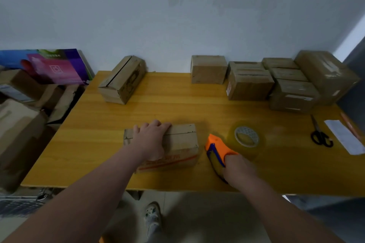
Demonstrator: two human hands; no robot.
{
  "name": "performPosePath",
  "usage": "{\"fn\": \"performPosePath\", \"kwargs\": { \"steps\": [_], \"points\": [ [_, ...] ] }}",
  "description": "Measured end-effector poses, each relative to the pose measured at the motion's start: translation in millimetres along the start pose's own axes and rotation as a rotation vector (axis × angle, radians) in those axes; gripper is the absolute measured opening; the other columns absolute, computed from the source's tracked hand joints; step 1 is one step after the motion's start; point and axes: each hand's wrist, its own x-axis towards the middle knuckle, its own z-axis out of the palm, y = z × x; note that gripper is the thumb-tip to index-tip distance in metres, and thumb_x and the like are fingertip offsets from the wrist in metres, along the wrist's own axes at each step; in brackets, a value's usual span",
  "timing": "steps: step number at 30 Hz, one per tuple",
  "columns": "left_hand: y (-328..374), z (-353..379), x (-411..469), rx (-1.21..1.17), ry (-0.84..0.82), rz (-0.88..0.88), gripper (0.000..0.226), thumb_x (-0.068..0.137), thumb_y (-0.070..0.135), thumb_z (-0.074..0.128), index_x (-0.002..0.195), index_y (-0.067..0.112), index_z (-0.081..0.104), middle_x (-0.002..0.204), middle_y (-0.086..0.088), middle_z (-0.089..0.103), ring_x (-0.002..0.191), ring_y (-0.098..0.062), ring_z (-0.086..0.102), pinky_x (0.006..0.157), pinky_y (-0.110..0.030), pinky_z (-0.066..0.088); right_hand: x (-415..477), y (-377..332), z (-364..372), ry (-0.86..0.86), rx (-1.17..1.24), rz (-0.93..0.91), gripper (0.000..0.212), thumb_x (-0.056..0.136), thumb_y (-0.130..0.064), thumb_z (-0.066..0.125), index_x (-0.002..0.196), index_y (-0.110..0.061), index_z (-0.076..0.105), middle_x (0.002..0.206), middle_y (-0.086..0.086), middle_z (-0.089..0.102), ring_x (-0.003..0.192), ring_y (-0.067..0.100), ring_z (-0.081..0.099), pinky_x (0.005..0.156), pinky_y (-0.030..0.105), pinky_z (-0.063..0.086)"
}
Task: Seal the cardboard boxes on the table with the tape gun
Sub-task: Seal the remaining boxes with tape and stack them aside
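At wall-side yellow table (177, 108), left hand (151, 140) clasps box (181, 140), right hand (239, 169) grips tape gun (217, 148)

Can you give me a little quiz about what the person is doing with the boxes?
1. True or false: the left hand holds the orange tape gun.
2. Which of these lies on the table near its right edge? A) scissors B) hammer C) cup
3. Fill in: the left hand holds a cardboard ____.
Key: 1 false, the right hand grips it; 2 A; 3 box.
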Motion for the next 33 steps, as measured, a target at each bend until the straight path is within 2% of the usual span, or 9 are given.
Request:
{"fn": "performPosePath", "kwargs": {
  "steps": [3,7,10,13,17,21,24,28,33],
  "points": [
    [-1.9,5.0,-0.3,-0.017,-0.009,0.036,0.086,0.087,0.024,0.063,0.152,0.031,0.007,0.15,-0.002,0.02,0.136,-0.034,0.022,0.11,-0.062,0.014,13.4,2.6,-7.4,0.061,0.133,0.062,0.009,0.098,-0.017,0.044,0.1,-0.015,0.053,0.103,0.005,0.06,0.081,0.022,0.052,0.065,0.031,0.04],
    [-3.4,10.9,1.5,-0.017,0.016,0.105,0.092,0.085,0.027,0.063,0.153,0.028,0.002,0.151,-0.001,0.018,0.139,-0.032,0.017,0.112,-0.063,0.007,24.5,-0.1,-35.5,0.183,0.526,0.1,0.023,0.103,-0.016,0.036,0.109,-0.002,0.053,0.094,0.009,0.05,0.083,0.023,0.049,0.068,0.031,0.034],
    [0.5,14.4,2.7,0.006,0.027,0.171,0.096,0.083,0.03,0.063,0.153,0.026,-0.002,0.149,-0.001,0.018,0.138,-0.031,0.016,0.113,-0.062,0.003,16.4,-9.2,-62.6,0.282,0.696,0.07,0.015,0.103,-0.021,0.033,0.105,-0.014,0.047,0.096,0.007,0.05,0.082,0.021,0.047,0.062,0.031,0.035],
    [7.5,16.3,2.7,0.011,0.021,0.244,0.097,0.083,0.034,0.063,0.153,0.026,-0.004,0.147,0.001,0.018,0.139,-0.029,0.014,0.114,-0.06,-0.001,4.6,-19.3,-84.0,0.361,0.965,-0.012,0.016,0.101,-0.022,0.036,0.099,-0.016,0.051,0.089,0.003,0.052,0.081,0.02,0.049,0.065,0.032,0.037],
    [11.3,20.6,3.1,0.017,0.034,0.286,0.099,0.084,0.041,0.062,0.153,0.025,-0.006,0.15,0.001,0.016,0.143,-0.028,0.007,0.115,-0.059,-0.004,-6.9,-36.6,-92.1,0.246,1.238,-0.104,0.016,0.096,-0.032,0.051,0.094,-0.018,0.058,0.093,0.003,0.06,0.086,0.019,0.057,0.072,0.034,0.045],
    [9.6,21.6,1.0,-0.021,0.02,0.315,0.099,0.086,0.035,0.06,0.153,0.022,-0.011,0.16,0.002,-0.01,0.146,-0.023,-0.014,0.114,-0.052,-0.012,-9.1,-55.1,-82.4,0.108,1.332,-0.169,0.033,0.086,-0.039,0.066,0.099,-0.009,0.059,0.09,0.005,0.065,0.079,0.018,0.061,0.071,0.031,0.048],
    [8.2,24.4,2.4,-0.015,0.034,0.322,0.098,0.087,0.034,0.059,0.152,0.019,-0.012,0.159,-0.001,-0.021,0.145,-0.021,-0.019,0.114,-0.046,-0.014,-8.5,-63.0,-69.1,0.065,1.297,-0.172,0.036,0.083,-0.041,0.07,0.1,-0.011,0.058,0.093,0.007,0.067,0.081,0.019,0.064,0.069,0.03,0.05],
    [7.2,24.9,0.4,-0.004,0.064,0.322,0.094,0.088,0.034,0.055,0.152,0.014,-0.011,0.159,-0.006,-0.02,0.146,-0.021,-0.016,0.115,-0.04,-0.012,-6.7,-60.8,-61.2,0.077,1.236,-0.197,0.033,0.083,-0.042,0.069,0.101,-0.016,0.057,0.098,0.009,0.069,0.083,0.021,0.067,0.071,0.032,0.053],
    [-1.4,32.4,-17.2,-0.024,0.179,0.299,0.08,0.094,0.033,0.047,0.153,0.014,-0.005,0.16,-0.005,-0.01,0.148,-0.018,-0.006,0.115,-0.028,-0.008,-6.9,-56.6,-60.6,0.09,1.189,-0.313,0.024,0.087,-0.034,0.068,0.106,-0.042,0.057,0.113,0.0,0.062,0.091,0.019,0.069,0.072,0.034,0.058]
  ]
}}
